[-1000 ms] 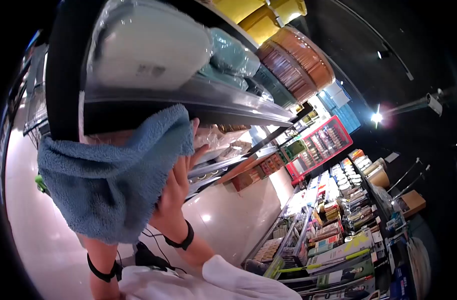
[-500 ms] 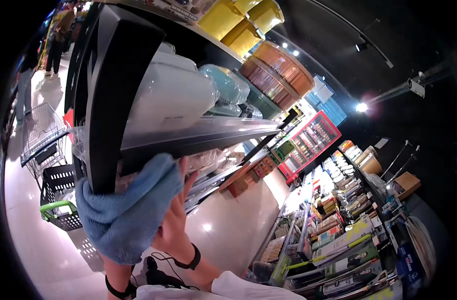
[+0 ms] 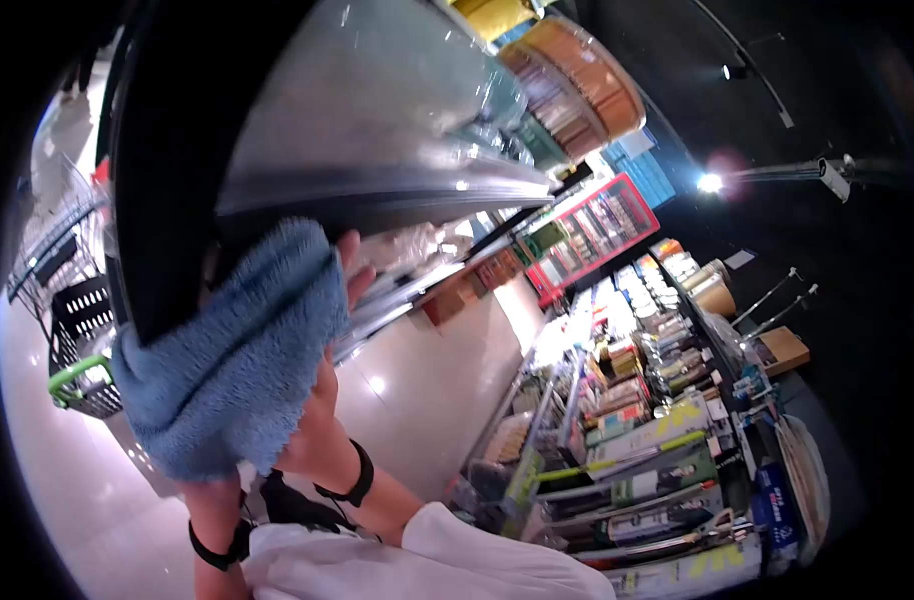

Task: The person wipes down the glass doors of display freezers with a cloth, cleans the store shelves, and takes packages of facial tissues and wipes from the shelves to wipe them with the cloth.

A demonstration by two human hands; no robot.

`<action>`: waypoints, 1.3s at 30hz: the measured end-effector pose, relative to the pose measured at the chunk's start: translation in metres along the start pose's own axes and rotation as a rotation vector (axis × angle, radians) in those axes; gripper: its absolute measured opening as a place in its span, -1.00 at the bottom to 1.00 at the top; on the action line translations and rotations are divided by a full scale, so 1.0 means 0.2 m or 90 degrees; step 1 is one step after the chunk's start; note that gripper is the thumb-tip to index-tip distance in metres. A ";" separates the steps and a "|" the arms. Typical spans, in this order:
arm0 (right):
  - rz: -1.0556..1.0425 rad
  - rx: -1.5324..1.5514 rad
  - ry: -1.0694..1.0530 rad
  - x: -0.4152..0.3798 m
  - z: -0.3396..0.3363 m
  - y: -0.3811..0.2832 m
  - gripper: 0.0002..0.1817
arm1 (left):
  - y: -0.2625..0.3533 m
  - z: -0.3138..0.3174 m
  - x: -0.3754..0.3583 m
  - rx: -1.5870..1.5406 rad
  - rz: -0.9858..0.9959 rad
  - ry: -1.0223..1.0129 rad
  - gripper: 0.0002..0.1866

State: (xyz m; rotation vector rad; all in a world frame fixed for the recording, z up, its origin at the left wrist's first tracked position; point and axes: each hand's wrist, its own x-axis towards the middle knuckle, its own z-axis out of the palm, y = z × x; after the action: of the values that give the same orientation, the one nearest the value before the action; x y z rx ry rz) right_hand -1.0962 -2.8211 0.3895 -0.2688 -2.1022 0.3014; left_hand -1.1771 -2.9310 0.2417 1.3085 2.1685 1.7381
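A blue fluffy cloth is bunched against the front edge of a dark shelf, beside its black upright post. My right hand holds the cloth from the right side, and its fingertips show past the cloth near the shelf's underside. Under the lower left part of the cloth is my left hand; its fingers are hidden by the fabric. Both wrists wear dark bands. Above the shelf edge, large plastic-wrapped goods stand close to the hands.
A black basket with a green handle and a wire shopping cart are at the left. Packed goods racks fill the lower right. Farther back are a red-framed display and a brown ribbed container.
The view has come closer to the shelf, and the shelf, goods and basket appear farther left. Both hands and the cloth sit slightly more left and higher against the shelf edge.
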 end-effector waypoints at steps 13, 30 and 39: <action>-0.014 -0.046 -0.001 -0.26 -0.01 0.14 -0.35 | 0.12 0.03 0.13 -0.049 0.045 0.123 -0.28; 0.144 0.443 -0.396 -1.21 0.28 -0.30 -0.30 | 0.22 -0.24 -1.07 0.240 -0.217 0.352 -0.08; 0.247 0.778 -0.507 -1.24 0.76 -1.04 -0.31 | 0.03 -0.95 -1.52 0.321 -0.306 0.437 -0.14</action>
State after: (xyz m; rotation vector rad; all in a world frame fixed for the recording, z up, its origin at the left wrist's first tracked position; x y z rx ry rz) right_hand -1.1125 -3.1106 0.1810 0.2354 -2.1361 2.0729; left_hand -1.0816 -3.2720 0.1841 0.1239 3.0846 1.6337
